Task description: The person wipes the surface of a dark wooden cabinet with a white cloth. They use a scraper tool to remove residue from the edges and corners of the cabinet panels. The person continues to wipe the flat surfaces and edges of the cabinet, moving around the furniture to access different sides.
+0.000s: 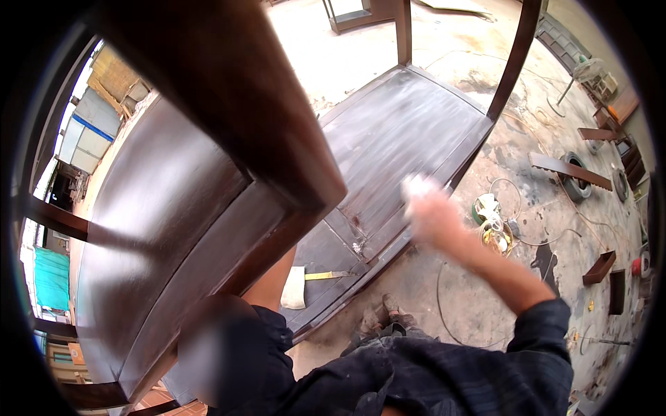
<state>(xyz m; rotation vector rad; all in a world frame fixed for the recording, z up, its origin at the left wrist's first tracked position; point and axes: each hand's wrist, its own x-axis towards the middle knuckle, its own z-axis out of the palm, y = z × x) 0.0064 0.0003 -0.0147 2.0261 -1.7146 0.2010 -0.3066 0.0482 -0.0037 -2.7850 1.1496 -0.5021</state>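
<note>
right hand on the chair seat, white pad in its grip

the right hand is blurred at the near edge of the dark wooden chair seat, its grip clenched on a small white pad that touches the wood. the left hand is hidden behind the chair back, so i cannot tell its grip. a white cloth and a scraper with a yellow handle lie on the lower panel, just beside the left forearm. cables and wood offcuts are scattered over the concrete floor.
</note>
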